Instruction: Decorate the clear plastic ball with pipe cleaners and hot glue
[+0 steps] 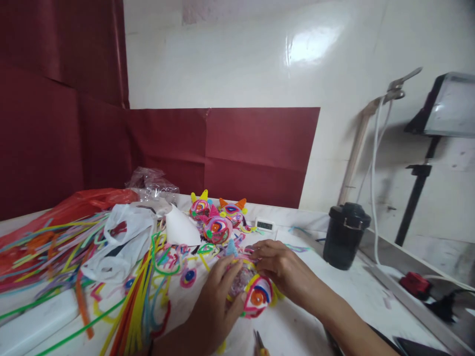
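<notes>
As seen from my remote station, the colourful eye-fronted ornament (252, 290) lies between the two hands over the white table (293, 331). The left hand (211, 301) is wrapped around its left side, thumb lower, fingers higher; the right hand (281, 264) bends its fingers to the far right edge, though I cannot tell whether they pinch anything. For sound work, I would have the left grip steady but light, since the body looks easily crushed, and confine right-hand pressure to the fingertips. The pointed tool (260, 342) lies just nearer, tips toward the ornament; I would mind the left wrist there.
</notes>
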Tool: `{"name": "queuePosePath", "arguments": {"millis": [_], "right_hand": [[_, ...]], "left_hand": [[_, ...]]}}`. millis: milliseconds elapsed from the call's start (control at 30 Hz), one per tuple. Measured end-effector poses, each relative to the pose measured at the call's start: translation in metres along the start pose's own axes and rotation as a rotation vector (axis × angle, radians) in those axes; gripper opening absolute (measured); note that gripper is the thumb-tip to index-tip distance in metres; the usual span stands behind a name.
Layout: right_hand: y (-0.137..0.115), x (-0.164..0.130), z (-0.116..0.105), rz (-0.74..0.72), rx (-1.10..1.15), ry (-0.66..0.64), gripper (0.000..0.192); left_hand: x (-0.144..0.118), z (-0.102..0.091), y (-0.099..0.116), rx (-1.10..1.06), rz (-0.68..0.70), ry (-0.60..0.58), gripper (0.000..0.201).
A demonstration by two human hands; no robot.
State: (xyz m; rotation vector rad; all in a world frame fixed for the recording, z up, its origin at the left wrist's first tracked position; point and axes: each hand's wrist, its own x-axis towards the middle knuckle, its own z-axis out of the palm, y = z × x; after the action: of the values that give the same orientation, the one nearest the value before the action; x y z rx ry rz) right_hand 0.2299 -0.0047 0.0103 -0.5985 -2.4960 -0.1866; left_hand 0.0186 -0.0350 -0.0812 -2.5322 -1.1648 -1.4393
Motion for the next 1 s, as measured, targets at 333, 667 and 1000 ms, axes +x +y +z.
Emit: {"name": "queuePosePath", "arguments": {"millis": [333, 667, 1000], "right_hand": [[-0.0011, 0.0000, -0.0003, 0.006, 0.031, 0.027, 0.022], [-0.0012, 0.0011, 0.0007, -0.007, 0.053, 0.035, 0.023], [-0.0030, 0.0010, 0.0012, -0.010, 0.028, 0.061, 0.022]], "left_hand": [[-0.0001, 0.0006, -0.0026, 0.021, 0.061, 0.048, 0.056], [-0.0009, 0.0027, -0.0032, 0.003, 0.042, 0.060, 0.057], [-0.0024, 0.0045, -0.0052, 0.016, 0.034, 0.021, 0.056]]}}
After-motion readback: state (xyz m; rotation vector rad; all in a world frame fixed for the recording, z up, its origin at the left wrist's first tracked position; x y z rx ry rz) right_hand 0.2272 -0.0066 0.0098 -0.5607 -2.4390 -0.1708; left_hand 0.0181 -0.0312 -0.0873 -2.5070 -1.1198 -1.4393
